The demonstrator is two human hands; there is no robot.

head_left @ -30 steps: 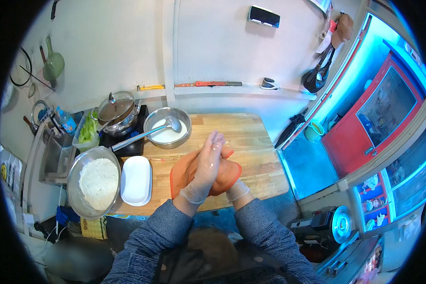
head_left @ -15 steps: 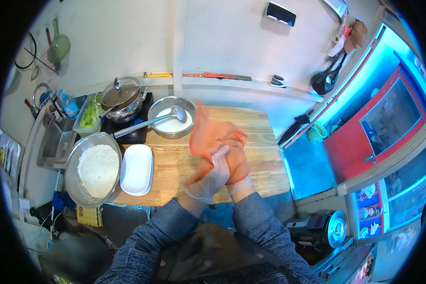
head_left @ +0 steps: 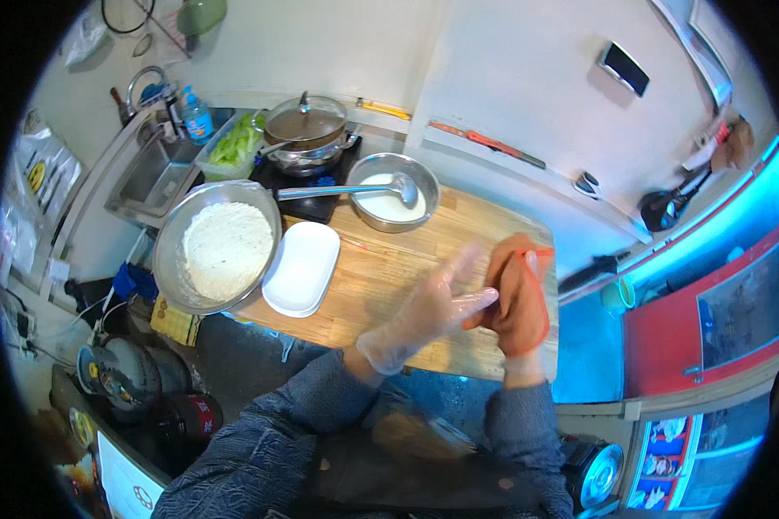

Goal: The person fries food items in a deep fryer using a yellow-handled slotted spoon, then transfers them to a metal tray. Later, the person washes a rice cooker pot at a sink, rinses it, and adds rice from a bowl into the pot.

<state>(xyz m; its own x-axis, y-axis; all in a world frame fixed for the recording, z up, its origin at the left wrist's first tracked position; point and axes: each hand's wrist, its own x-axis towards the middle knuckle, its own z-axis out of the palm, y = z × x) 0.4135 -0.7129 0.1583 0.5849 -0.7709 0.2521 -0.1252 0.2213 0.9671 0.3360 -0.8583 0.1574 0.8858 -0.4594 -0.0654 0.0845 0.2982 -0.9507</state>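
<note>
My right hand [head_left: 523, 346] is closed on an orange-brown cloth [head_left: 521, 303] with a brighter orange edge, over the right part of the wooden board. The bunched cloth hides most of that hand's fingers. Just left of it, my left hand [head_left: 424, 316] wears a clear plastic glove. Its fingers are spread, slightly blurred, and hold nothing; the thumb points toward the cloth. Below the hands lies the wooden board [head_left: 372, 290]. Nearest to my left hand, on its left, is a white rectangular tray [head_left: 301, 270].
A steel bowl of flour [head_left: 227, 251] stands at the left. Behind is a steel bowl of white liquid [head_left: 393, 223] with a ladle [head_left: 337, 189] resting across it. A lidded pot [head_left: 307, 130] sits on a black cooktop beside a tub of lettuce [head_left: 234, 143] and a sink [head_left: 157, 177].
My left hand has let go of the cloth and opened; my right hand keeps it, more bunched up. The view has swung left, so the bowls and tray appear further right.
</note>
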